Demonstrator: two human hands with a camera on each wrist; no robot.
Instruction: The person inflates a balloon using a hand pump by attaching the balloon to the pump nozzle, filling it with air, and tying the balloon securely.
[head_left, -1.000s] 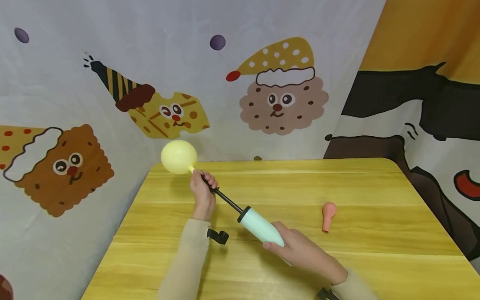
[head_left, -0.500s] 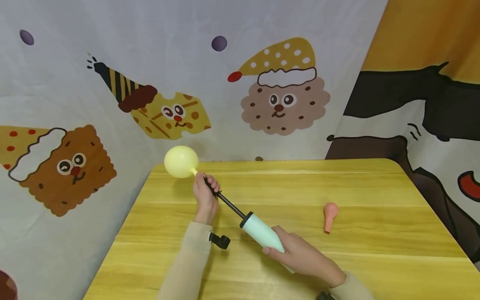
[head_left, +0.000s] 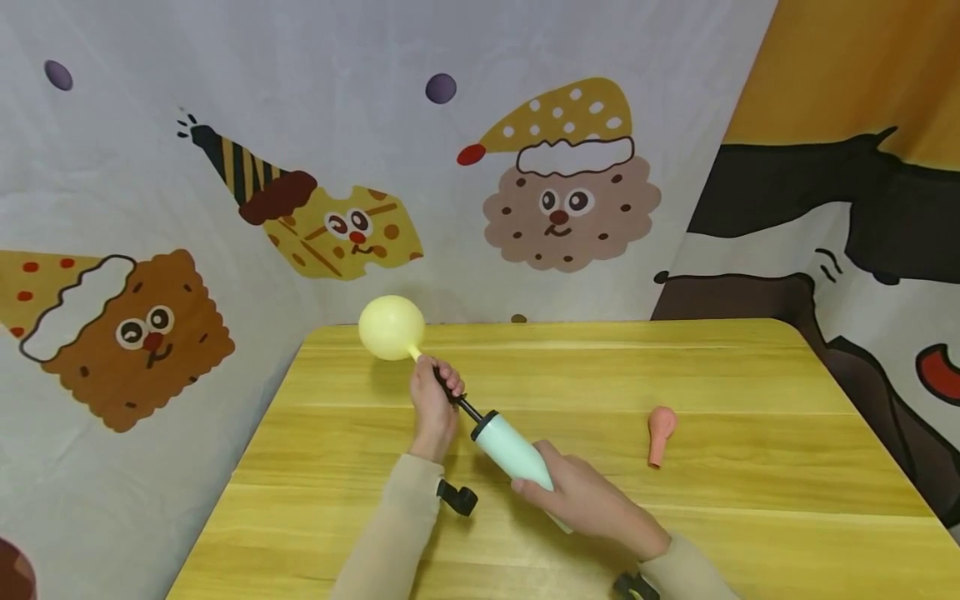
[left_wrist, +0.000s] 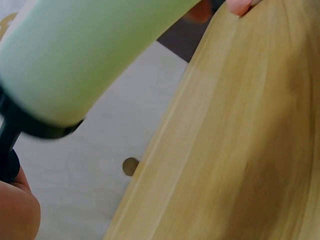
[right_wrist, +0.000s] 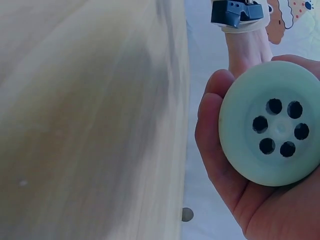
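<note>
My left hand (head_left: 435, 402) grips the black handle end of a balloon pump, with a partly inflated yellow balloon (head_left: 392, 327) on its tip, the neck right at my thumb. My right hand (head_left: 588, 493) wraps round the mint-green barrel of the hand pump (head_left: 513, 451). A short stretch of black rod shows between handle and barrel in the head view. In the right wrist view the pump's end cap (right_wrist: 280, 127), pierced by several holes, sits in my curled fingers. The barrel (left_wrist: 90, 55) fills the upper left of the left wrist view.
A limp pink balloon (head_left: 661, 437) lies on the wooden table (head_left: 780, 467), right of the pump. Behind the table hangs a white cloth (head_left: 450, 242) printed with cartoon biscuits. A black wrist mount (head_left: 457, 497) sticks out from my left sleeve.
My left hand, with the yellow balloon, has moved right and nearer me. The pump's barrel has slid up over the rod, so less rod shows between my hands.
</note>
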